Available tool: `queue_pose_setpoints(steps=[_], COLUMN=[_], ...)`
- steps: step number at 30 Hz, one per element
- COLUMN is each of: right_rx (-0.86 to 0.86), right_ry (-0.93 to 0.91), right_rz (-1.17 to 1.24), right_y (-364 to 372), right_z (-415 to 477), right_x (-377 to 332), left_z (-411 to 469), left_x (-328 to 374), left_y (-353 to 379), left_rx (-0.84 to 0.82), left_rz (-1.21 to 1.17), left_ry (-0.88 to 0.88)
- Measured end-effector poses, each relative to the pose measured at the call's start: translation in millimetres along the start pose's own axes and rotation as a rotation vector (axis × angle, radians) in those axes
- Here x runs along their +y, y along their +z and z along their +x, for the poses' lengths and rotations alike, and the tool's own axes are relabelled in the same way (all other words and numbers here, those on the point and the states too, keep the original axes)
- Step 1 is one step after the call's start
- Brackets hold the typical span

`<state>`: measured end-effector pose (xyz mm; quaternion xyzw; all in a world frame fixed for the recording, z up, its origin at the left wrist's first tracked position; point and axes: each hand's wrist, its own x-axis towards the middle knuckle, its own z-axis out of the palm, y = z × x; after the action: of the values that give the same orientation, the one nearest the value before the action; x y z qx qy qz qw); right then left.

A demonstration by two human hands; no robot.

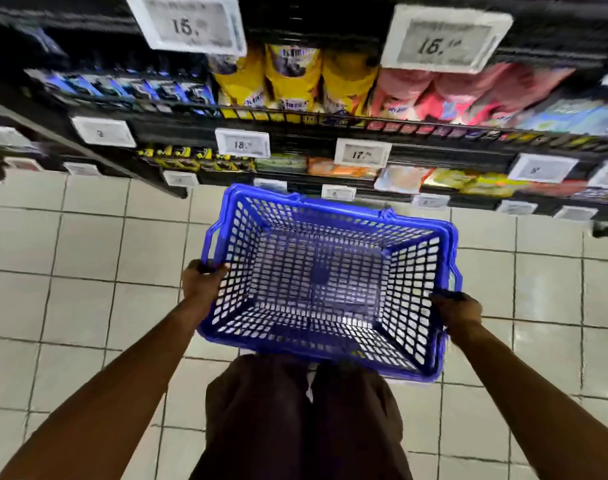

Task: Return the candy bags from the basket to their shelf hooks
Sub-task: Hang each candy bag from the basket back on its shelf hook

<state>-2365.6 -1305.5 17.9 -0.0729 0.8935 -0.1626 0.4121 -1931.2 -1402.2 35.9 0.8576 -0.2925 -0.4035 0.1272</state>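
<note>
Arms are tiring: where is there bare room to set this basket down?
Bare tiled floor left of the basket, below the shelves; more tiles right of it, past the right hand. The shelves are crowded with candy bags.

This is a shop, a supermarket aisle by the look of it. Dark shelves (176, 128) run across the top, packed with rows of bags (292, 77) in yellow, pink and blue wrappers. White price tags (441, 39) showing numbers such as 16, 18 and 17 hang along the shelf edges. A blue plastic basket (330, 206) of the shopping kind is held over a floor (88, 254) of pale square tiles.
</note>
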Motion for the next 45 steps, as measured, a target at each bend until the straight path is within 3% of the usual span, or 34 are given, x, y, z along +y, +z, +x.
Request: queue_pose_setpoints(steps=[8, 13, 26, 34, 45], right_rx=[-0.009, -0.066, -0.490, -0.674, -0.948], right_ry=[-0.048, -0.232, -0.787, -1.122, -1.258], right_rz=[-0.181, -0.306, -0.577, -0.837, -1.014], right_y=[-72, -96, -28, 87, 244], right_z=[-125, -224, -499, -710, -932], right_x=[-55, -117, -204, -132, 5], left_z=[-132, -223, -436, -541, -605], left_x=[-18, -38, -180, -323, -442], left_y=[-129, -222, -370, -410, -459], left_rx=[0.091, 0.211, 0.683, 0.962, 1.333], left_rz=[-0.140, -0.273, -0.960, -1.286, -1.547], left_ry=[-0.223, -0.362, -0.698, -0.906, -1.123])
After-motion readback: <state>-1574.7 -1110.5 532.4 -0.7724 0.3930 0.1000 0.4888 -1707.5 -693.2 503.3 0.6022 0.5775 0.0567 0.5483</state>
